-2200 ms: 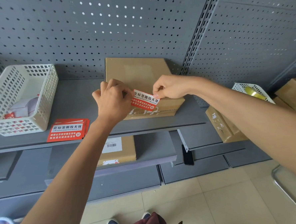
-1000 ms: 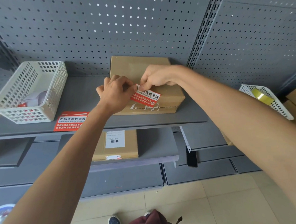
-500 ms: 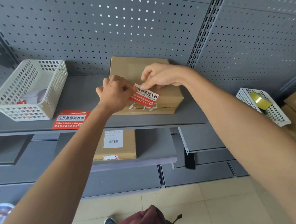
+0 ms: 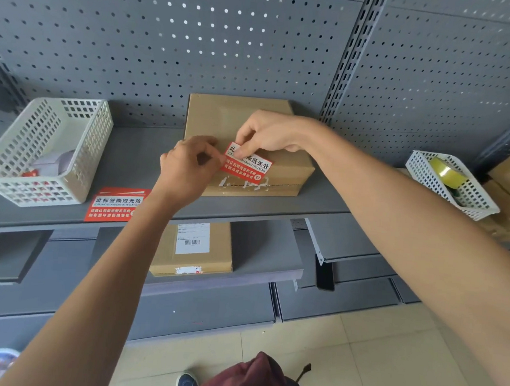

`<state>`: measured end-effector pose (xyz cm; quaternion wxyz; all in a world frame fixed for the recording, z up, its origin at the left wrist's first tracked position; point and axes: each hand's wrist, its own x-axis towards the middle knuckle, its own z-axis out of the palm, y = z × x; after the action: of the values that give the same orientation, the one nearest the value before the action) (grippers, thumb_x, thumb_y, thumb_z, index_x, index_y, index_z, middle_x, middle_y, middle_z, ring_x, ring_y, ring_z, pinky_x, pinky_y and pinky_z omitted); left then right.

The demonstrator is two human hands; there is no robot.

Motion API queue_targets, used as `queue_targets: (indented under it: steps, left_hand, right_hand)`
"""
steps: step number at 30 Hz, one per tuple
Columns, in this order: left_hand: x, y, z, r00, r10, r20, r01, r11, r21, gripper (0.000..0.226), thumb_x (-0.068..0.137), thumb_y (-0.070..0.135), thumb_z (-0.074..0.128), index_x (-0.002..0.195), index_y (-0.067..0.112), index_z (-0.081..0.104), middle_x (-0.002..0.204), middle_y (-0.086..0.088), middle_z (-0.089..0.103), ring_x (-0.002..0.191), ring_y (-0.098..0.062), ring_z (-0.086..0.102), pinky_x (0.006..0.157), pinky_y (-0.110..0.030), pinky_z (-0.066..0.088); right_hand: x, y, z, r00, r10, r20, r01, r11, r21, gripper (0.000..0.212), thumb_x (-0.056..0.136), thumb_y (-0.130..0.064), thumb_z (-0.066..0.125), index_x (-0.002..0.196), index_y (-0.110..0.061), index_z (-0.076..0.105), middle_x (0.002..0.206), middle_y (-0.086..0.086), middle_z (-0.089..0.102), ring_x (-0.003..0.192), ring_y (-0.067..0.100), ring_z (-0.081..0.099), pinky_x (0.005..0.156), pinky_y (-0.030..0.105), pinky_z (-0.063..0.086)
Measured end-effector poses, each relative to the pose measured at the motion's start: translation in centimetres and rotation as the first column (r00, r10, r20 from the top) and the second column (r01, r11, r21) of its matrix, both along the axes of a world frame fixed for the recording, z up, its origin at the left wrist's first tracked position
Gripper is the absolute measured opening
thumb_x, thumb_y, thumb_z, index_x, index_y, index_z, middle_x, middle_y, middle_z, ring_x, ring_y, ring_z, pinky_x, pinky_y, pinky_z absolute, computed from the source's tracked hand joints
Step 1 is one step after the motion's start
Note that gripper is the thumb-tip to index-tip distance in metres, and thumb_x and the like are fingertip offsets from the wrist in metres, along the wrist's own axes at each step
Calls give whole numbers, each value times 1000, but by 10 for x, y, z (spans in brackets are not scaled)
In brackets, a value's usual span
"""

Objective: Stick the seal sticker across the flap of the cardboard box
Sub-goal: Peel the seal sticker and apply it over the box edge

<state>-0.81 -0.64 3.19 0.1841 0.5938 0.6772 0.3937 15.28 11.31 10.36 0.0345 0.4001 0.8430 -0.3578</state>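
**Seal sticker lined up over the box flap**

The person holds one red-and-white seal sticker (image 4: 247,163) at the front top edge of the cardboard box (image 4: 243,123) on the shelf (image 4: 142,156). The right hand (image 4: 269,134) pinches the sticker's upper left corner; the left hand (image 4: 186,170) is closed at its left edge, probably steadying it so that it lands straight across the flap seam, where torn white residue shows on the front face. I count two white baskets (image 4: 41,150), one at each side, a stack of spare stickers (image 4: 114,205) and a second box (image 4: 193,248) below.
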Motion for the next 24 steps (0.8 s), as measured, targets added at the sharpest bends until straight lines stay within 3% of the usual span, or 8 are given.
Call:
queue_targets:
  steps: [3, 5, 7, 13, 17, 19, 21, 24]
  left_hand:
    - [7, -4, -6, 999, 28, 37, -30, 998, 60, 11, 85, 39, 62, 78, 36, 69, 133, 6, 66, 112, -24, 66, 103, -51, 48]
    - [11, -5, -10, 996, 83, -10, -82, 991, 110, 14, 89, 29, 67, 84, 19, 74, 129, 1, 69, 104, -28, 69, 96, -47, 52]
    - [15, -6, -11, 984, 164, -74, -152, 978, 142, 18, 91, 29, 70, 85, 13, 74, 126, 0, 70, 106, -29, 67, 94, -48, 52]
    - [24, -8, -12, 948, 266, -173, -243, 960, 140, 21, 97, 33, 65, 90, 17, 75, 130, 3, 66, 126, -28, 49, 98, -48, 37]
    - [32, -10, -10, 953, 289, -85, -282, 955, 94, 21, 94, 40, 67, 101, 21, 69, 127, 7, 63, 128, -23, 43, 95, -41, 31]
    - [34, -11, -9, 957, 282, -75, -274, 957, 92, 19, 93, 39, 68, 100, 21, 72, 129, 7, 63, 128, -24, 43, 93, -39, 30]
    - [34, -10, -9, 955, 286, -74, -279, 956, 93, 17, 94, 35, 69, 96, 19, 74, 131, 5, 63, 129, -26, 43, 94, -41, 32]
    - [35, -9, -11, 950, 299, -88, -290, 952, 97, 16, 96, 29, 67, 94, 16, 75, 132, 2, 64, 130, -28, 43, 97, -44, 37]
  right_hand:
    - [-3, 4, -1, 1000, 9, 14, -9, 1000, -4, 5, 86, -28, 78, 84, -23, 79, 87, 0, 79, 89, 16, 74, 93, 40, 55]
    - [-3, 4, 1, 999, 16, 40, -16, 1000, 1, 7, 86, -30, 78, 85, -23, 79, 82, -3, 78, 83, 12, 71, 76, 27, 53]
    - [-3, 3, 3, 999, 20, 47, -21, 1000, 15, 8, 87, -30, 77, 87, -22, 79, 81, -4, 77, 80, 10, 69, 71, 23, 50]
    - [-6, 2, 2, 996, 61, 71, -65, 997, 50, 6, 90, -25, 74, 87, -21, 77, 88, 1, 77, 84, 14, 69, 96, 42, 52]
    - [-5, 1, 1, 997, 51, 66, -55, 997, 58, 9, 87, -30, 76, 80, -26, 77, 86, 2, 78, 81, 20, 66, 86, 57, 52]
    - [-5, 1, -1, 997, 37, 65, -41, 997, 60, 10, 87, -32, 76, 78, -27, 77, 84, 2, 78, 78, 22, 64, 71, 51, 46]
    - [-5, 2, -3, 998, 34, 55, -37, 998, 58, 11, 87, -32, 76, 78, -25, 77, 86, 4, 78, 78, 24, 64, 72, 44, 44]
    - [-4, 0, -3, 999, 40, 27, -41, 998, 48, 10, 90, -27, 74, 85, -19, 77, 88, 6, 78, 80, 21, 69, 77, 39, 53]
